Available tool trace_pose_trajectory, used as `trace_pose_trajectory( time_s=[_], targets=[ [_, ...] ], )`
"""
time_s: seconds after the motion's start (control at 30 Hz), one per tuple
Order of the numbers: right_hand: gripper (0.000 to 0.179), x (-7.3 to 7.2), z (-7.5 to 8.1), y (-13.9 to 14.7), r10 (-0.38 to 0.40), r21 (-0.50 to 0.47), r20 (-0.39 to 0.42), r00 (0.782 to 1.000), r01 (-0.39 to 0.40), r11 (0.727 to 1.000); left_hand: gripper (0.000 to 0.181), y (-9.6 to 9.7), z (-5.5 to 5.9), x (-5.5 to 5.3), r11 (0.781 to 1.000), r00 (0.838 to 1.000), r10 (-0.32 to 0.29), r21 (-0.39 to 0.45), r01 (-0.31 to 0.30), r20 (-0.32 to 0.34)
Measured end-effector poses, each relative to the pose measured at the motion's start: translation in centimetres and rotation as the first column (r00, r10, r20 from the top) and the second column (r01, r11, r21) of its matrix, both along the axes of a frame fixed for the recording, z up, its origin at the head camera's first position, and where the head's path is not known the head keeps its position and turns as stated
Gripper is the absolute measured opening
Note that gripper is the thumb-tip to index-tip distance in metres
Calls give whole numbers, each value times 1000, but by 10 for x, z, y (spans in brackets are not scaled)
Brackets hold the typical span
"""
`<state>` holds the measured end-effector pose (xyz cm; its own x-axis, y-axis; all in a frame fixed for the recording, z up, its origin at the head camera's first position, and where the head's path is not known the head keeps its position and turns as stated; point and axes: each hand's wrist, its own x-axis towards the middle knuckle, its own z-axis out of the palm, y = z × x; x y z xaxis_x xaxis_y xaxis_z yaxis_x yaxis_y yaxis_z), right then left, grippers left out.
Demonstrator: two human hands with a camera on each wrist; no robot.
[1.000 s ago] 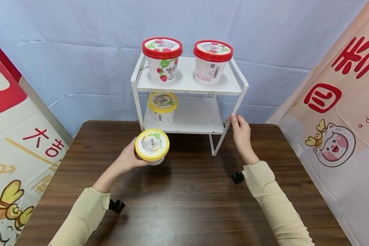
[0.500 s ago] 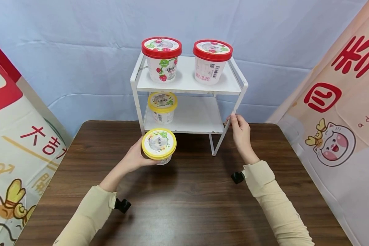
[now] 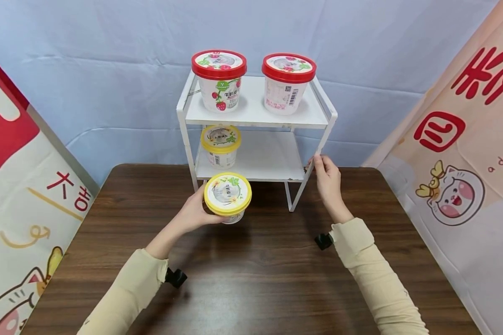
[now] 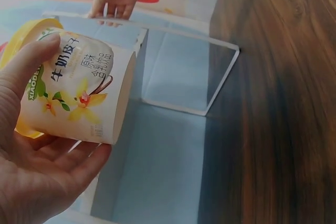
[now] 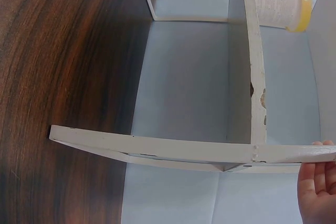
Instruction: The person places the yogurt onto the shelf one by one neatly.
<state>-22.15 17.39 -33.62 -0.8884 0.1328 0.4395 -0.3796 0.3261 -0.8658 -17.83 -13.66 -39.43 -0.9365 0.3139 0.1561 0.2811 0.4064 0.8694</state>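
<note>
My left hand [image 3: 197,210] grips a tub with a yellow lid [image 3: 228,193], thumb on one side and fingers round the other, held in front of the lower shelf's left part. In the left wrist view the tub [image 4: 79,85] shows a yellow flower print and a white base. My right hand [image 3: 329,182] holds the right side post of a white two-tier rack [image 3: 257,116], fingers curled behind it. On the lower shelf, at the left, stands another yellow-lidded tub [image 3: 221,145]. Two red-lidded tubs, one left [image 3: 220,81] and one right [image 3: 288,83], stand upright on the top shelf.
The rack stands at the back of a dark wooden table [image 3: 268,274]. Behind it hangs a pale blue cloth [image 3: 121,83]. Printed banners flank the table at the left [image 3: 33,195] and right [image 3: 457,139]. The lower shelf's front edge [image 5: 257,77] has chipped paint.
My left hand has carried the yellow-lidded tub to the right and slightly up along the front of the rack. My right hand stays on the post.
</note>
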Motion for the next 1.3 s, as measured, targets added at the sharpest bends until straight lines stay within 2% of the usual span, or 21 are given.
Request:
trace_pose_trajectory(
  time_s=[0.37, 0.57, 1.3],
  targets=[
    [32, 0, 0, 0, -1, -1, 4, 1000, 1, 1000, 88, 15, 7, -1, 999, 999, -34, 12, 34, -25],
    [33, 0, 1, -1, -7, 7, 9, 1000, 7, 1000, 87, 22, 13, 0, 999, 999, -38, 31, 39, -15],
    [33, -1, -1, 0, 1, 7, 13, 1000, -1, 1000, 89, 44, 34, -7, 998, 999, -19, 57, 22, -37]
  ],
)
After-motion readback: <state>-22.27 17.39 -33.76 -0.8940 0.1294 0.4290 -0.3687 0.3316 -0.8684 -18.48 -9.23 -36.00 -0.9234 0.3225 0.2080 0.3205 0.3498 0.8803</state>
